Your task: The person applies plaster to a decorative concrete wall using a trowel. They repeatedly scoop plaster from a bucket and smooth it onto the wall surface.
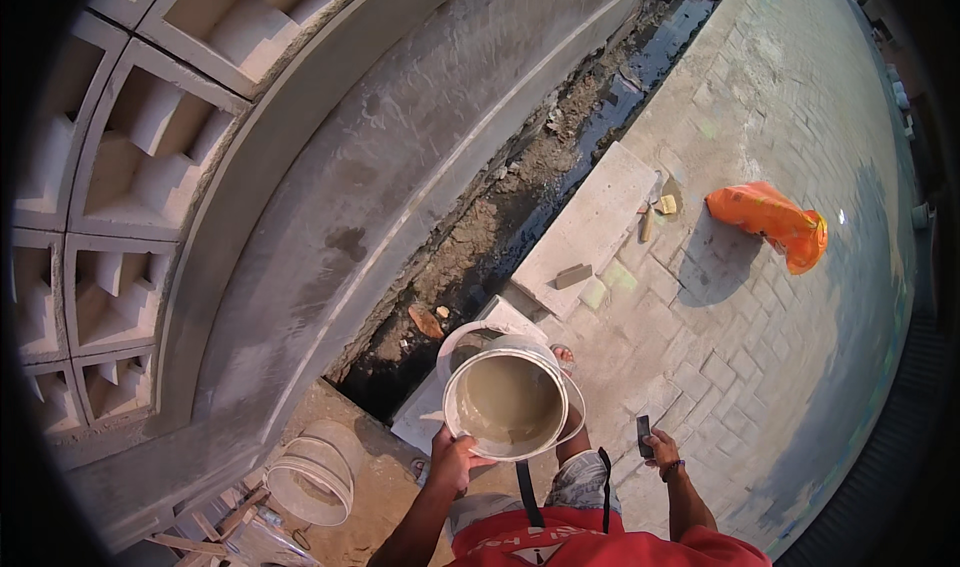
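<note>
My left hand (455, 459) is closed on the near-left rim of a whitish bucket (478, 445), which hangs in front of my body. Greyish-brown liquid (510, 401) fills part of it, and its wire handle lies down on the right side. Away to the right, my right hand (662, 451) grips a dark flat rectangular piece (643, 435), whose exact kind I cannot make out. Behind the bucket shows a rounded pale rim (462, 345), mostly hidden. Another dirty pale bucket (308, 487) sits at the lower left.
A grey plastered wall (390, 137) with openwork blocks runs along the left. Beside it lies a ditch (590, 117) with dark water, partly bridged by a concrete slab (590, 227). A grey block (573, 276) rests on the slab. An orange bag (765, 222) stands on the paving (740, 337).
</note>
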### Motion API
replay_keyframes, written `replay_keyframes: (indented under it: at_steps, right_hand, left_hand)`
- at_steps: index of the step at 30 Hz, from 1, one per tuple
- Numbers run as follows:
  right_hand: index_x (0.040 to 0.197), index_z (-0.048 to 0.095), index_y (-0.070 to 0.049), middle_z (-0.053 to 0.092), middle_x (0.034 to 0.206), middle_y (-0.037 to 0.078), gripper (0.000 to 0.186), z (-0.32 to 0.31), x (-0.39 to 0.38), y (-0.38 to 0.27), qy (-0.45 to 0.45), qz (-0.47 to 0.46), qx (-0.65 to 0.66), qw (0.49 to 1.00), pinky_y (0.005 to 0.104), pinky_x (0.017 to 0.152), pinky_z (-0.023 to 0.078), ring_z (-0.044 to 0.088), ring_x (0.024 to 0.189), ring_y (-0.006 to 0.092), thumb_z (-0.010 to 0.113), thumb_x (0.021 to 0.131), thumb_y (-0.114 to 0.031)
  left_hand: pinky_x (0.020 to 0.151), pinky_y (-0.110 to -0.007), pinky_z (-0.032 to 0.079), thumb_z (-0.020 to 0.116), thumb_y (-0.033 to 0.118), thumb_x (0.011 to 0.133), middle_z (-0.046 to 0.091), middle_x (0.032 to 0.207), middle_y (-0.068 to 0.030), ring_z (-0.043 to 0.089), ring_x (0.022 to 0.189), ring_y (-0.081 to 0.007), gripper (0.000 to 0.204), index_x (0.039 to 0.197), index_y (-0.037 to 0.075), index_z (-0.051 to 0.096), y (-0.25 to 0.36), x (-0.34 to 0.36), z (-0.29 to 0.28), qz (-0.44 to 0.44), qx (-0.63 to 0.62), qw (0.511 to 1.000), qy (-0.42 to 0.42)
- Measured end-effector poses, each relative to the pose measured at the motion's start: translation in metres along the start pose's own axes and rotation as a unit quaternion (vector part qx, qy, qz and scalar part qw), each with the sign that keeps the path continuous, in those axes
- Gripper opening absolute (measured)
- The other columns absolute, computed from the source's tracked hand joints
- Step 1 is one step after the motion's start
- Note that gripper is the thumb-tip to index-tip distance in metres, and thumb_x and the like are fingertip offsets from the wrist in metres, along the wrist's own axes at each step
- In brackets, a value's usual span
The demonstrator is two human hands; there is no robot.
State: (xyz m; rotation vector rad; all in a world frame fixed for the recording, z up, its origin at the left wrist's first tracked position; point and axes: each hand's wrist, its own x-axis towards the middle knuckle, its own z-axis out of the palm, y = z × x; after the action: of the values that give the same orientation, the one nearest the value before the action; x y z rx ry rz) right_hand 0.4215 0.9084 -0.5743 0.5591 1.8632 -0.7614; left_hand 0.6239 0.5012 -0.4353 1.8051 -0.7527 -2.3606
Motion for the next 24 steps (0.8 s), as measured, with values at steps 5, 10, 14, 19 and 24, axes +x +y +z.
replay_keyframes:
  at_steps: [5,10,14,19,24]
  right_hand:
    - [0.137,0.044,-0.005,0.062,0.111,0.017,0.073,0.021,-0.019,-0.013,-0.002,-0.013,-0.079,0.997,0.0417,0.069,0.054,0.062,0.096,0.0302,0.065,0.073,-0.033]
    - [0.138,0.043,-0.008,0.062,0.112,0.017,0.07,0.048,-0.018,-0.018,-0.031,-0.046,-0.179,0.982,0.0423,0.069,0.055,0.063,0.097,0.0303,0.067,0.073,-0.02]
    - [0.134,0.046,-0.008,0.061,0.111,0.018,0.068,0.087,-0.018,-0.035,-0.043,-0.158,-0.314,0.935,0.037,0.075,0.053,0.064,0.094,0.0267,0.069,0.072,-0.02]
    - [0.133,0.047,-0.01,0.058,0.111,0.017,0.07,0.171,-0.046,-0.055,-0.155,-0.324,-0.381,0.852,0.0369,0.082,0.05,0.062,0.094,0.0255,0.079,0.071,-0.017]
    - [0.136,0.041,-0.012,0.057,0.115,0.021,0.072,0.282,-0.093,-0.059,-0.261,-0.423,-0.44,0.748,0.0409,0.085,0.048,0.06,0.097,0.0339,0.076,0.075,-0.029]
  left_hand:
    - [0.061,-0.043,0.062,0.044,0.001,0.078,0.056,0.114,-0.0215,0.066,0.089,-0.0349,0.052,0.13,0.0,0.04,-0.053,-0.036,-0.116,0.003,-0.003,0.994,0.113]
    - [0.057,-0.041,0.063,0.045,-0.004,0.077,0.055,0.114,-0.0192,0.065,0.088,-0.0323,0.052,0.128,0.003,0.042,-0.094,-0.021,-0.208,0.045,-0.011,0.982,0.183]
    - [0.056,-0.039,0.061,0.046,-0.003,0.081,0.054,0.119,-0.0165,0.065,0.089,-0.0299,0.054,0.134,0.009,0.04,-0.125,0.03,-0.27,0.057,0.031,0.979,0.193]
    - [0.058,-0.042,0.061,0.047,-0.003,0.082,0.058,0.12,-0.0124,0.063,0.094,-0.0313,0.061,0.139,0.016,0.04,-0.163,0.112,-0.313,0.031,0.035,0.977,0.206]
    - [0.058,-0.034,0.058,0.046,-0.002,0.079,0.062,0.117,-0.0098,0.064,0.092,-0.0241,0.063,0.139,0.017,0.043,-0.187,0.171,-0.317,0.095,0.099,0.967,0.217]
